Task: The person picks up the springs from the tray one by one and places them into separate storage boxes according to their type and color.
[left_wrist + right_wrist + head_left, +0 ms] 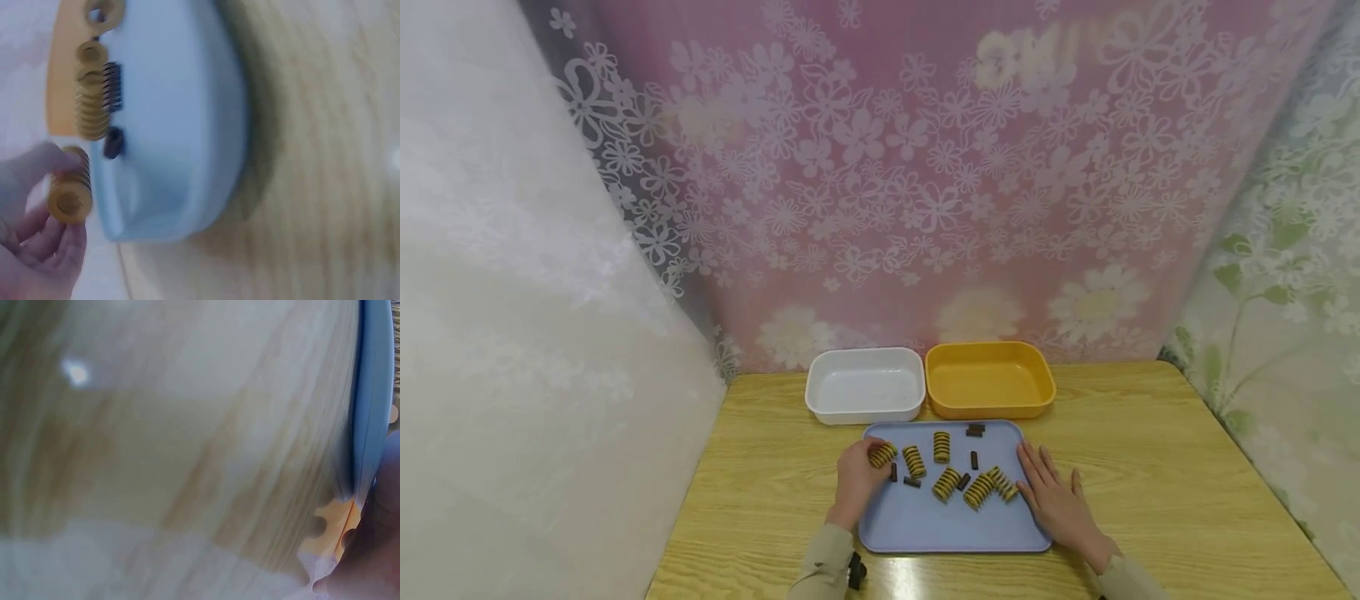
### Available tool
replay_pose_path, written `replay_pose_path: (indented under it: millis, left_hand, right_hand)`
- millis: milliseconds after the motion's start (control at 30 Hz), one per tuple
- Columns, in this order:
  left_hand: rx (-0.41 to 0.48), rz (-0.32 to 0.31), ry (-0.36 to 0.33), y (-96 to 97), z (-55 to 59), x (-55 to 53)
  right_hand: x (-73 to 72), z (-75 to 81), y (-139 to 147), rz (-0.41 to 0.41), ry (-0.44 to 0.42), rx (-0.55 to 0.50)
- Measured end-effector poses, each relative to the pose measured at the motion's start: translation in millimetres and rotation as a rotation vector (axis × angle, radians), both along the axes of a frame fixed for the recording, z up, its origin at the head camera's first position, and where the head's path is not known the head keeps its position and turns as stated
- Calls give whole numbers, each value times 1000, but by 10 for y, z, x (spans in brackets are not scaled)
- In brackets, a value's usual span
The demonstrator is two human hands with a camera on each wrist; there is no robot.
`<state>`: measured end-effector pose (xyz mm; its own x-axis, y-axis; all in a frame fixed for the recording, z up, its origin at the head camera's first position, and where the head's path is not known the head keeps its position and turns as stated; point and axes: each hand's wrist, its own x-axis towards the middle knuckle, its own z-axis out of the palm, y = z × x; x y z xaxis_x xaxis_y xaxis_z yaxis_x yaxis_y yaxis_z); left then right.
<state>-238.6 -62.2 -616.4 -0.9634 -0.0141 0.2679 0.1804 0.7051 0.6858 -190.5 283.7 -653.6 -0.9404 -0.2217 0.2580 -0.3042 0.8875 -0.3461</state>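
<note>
My left hand [856, 482] pinches a yellow coil spring [883, 454] between thumb and fingers over the left side of the blue tray [955, 532]. In the left wrist view the held spring [70, 195] shows its round flat end. Several other yellow springs [942, 447] lie on the tray, among them a close group [979, 492] near its right side. Scattered between them are small dark springs [912, 482]. My right hand [1060, 507] rests along the tray's right edge with its fingers straight; the right wrist view catches only part of it.
Behind the tray stand a white bin [865, 415] and a yellow bin [992, 410], side by side with nothing in them. The wooden table [1172, 475] carries everything. A flowered curtain [925, 208] hangs at the back.
</note>
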Motion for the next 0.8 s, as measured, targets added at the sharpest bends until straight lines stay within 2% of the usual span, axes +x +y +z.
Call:
replay_pose_path:
  millis: [200, 333, 567, 667, 800]
  left_hand:
    - [106, -179, 21, -124, 155, -71]
    - [123, -241, 21, -185, 279, -115]
    - [162, -245, -10, -280, 484, -193]
    - [161, -234, 17, -330, 541, -278]
    - [163, -203, 53, -403, 617, -446]
  right_hand:
    - [-21, -62, 21, 1, 52, -15]
    - [-12, -52, 24, -2, 53, -9]
    - [-2, 42, -5, -19, -6, 40]
    - [-2, 1, -8, -12, 14, 27]
    - [1, -48, -13, -12, 19, 17]
